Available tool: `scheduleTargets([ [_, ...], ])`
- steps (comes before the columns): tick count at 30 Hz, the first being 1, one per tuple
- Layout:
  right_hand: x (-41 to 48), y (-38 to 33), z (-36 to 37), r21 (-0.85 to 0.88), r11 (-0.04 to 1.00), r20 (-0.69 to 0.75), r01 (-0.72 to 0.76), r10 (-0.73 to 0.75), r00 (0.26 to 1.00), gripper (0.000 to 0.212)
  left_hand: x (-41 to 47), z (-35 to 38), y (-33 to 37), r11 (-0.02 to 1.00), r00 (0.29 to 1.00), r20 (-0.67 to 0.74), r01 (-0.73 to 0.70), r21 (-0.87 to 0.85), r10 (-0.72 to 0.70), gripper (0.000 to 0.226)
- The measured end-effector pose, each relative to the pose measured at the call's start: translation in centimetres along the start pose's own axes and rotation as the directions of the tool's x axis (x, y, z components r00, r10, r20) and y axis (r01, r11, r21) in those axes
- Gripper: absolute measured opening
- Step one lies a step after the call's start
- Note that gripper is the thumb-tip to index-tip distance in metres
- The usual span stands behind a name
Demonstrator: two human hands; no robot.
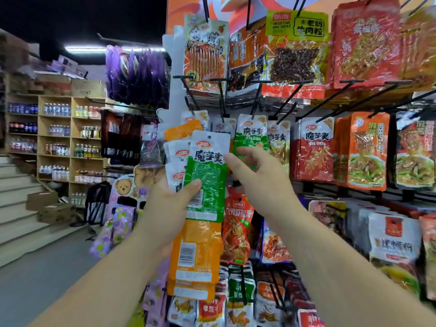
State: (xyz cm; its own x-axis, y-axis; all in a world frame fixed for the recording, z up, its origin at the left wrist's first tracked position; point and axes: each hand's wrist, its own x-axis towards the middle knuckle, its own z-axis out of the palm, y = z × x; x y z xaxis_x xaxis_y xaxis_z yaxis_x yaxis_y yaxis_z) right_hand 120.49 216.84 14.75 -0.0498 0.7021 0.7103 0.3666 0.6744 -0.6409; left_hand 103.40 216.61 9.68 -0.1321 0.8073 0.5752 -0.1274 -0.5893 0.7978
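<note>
My left hand (169,204) grips a bundle of long snack packets, thumb across the front. The front one is a green packet (205,171) with a white top; behind it hang orange packets (193,260) and several white-topped ones. My right hand (254,175) is at the green packet's right edge, fingers loosely spread, its fingertips up against a green packet hanging on the rack (250,135). Whether the right hand pinches either packet cannot be made out.
A display rack with black hooks (221,100) carries rows of red, orange and green snack bags on the right. Purple bags (136,74) hang to the left. Wooden shelves of bottles (56,138) and a staircase (16,197) stand at far left, with grey floor between.
</note>
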Motion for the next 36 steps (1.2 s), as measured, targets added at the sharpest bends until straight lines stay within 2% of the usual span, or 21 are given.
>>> scheduleTargets([
  [2, -2.3, 0.8, 1.7, 0.086, 0.995, 0.000, -0.041, 0.042, 0.999, 0.038, -2.0, 0.1, -0.9, 0.999, 0.999, 0.018, 0.038, -0.003, -0.038, 0.027],
  [5, -5.5, 2.5, 3.6, 0.089, 0.995, -0.046, -0.046, 0.051, 0.998, 0.031, -5.2, -0.4, -2.5, 0.995, 0.994, 0.030, 0.103, 0.014, -0.103, 0.027],
  [7, -7.8, 4.0, 4.4, 0.089, 0.992, -0.017, -0.086, 0.088, 0.996, 0.033, -7.6, -0.9, -3.8, 0.981, 0.982, 0.033, 0.189, -0.033, -0.188, 0.020],
  [11, -12.3, 7.4, 6.2, 0.153, 0.963, 0.059, -0.223, 0.217, 0.974, 0.038, -11.9, -2.0, -6.8, 0.919, 0.926, 0.017, 0.376, -0.115, -0.377, 0.022],
  [15, -14.6, 9.4, 7.3, 0.316, 0.878, 0.072, -0.359, 0.355, 0.932, 0.038, -13.9, -2.2, -8.6, 0.862, 0.875, -0.023, 0.471, -0.187, -0.483, 0.038],
  [20, -15.2, 9.5, 6.5, 0.478, 0.789, 0.085, -0.386, 0.396, 0.914, 0.034, -14.3, -1.9, -8.9, 0.865, 0.883, -0.011, 0.457, -0.208, -0.469, 0.025],
  [24, -15.3, 9.4, 6.3, 0.652, 0.650, 0.101, -0.391, 0.437, 0.894, 0.043, -14.6, -1.4, -8.4, 0.888, 0.913, 0.041, 0.404, -0.219, -0.405, 0.040],
  [27, -15.1, 9.3, 6.0, 0.669, 0.655, 0.060, -0.351, 0.424, 0.904, 0.039, -14.6, -1.5, -8.4, 0.905, 0.924, 0.064, 0.381, -0.189, -0.376, 0.041],
  [32, -15.1, 9.3, 5.2, 0.724, 0.599, 0.101, -0.342, 0.399, 0.912, 0.051, -14.4, -1.4, -8.6, 0.916, 0.930, 0.063, 0.367, -0.159, -0.362, 0.040],
  [34, -14.8, 8.9, 4.6, 0.768, 0.524, 0.149, -0.369, 0.414, 0.898, 0.039, -14.4, -1.2, -8.5, 0.926, 0.938, 0.062, 0.346, -0.149, -0.340, 0.039],
  [36, -14.1, 8.4, 3.7, 0.848, 0.376, 0.210, -0.373, 0.408, 0.889, 0.020, -14.3, -1.1, -8.5, 0.935, 0.946, 0.030, 0.324, -0.141, -0.323, 0.030],
])
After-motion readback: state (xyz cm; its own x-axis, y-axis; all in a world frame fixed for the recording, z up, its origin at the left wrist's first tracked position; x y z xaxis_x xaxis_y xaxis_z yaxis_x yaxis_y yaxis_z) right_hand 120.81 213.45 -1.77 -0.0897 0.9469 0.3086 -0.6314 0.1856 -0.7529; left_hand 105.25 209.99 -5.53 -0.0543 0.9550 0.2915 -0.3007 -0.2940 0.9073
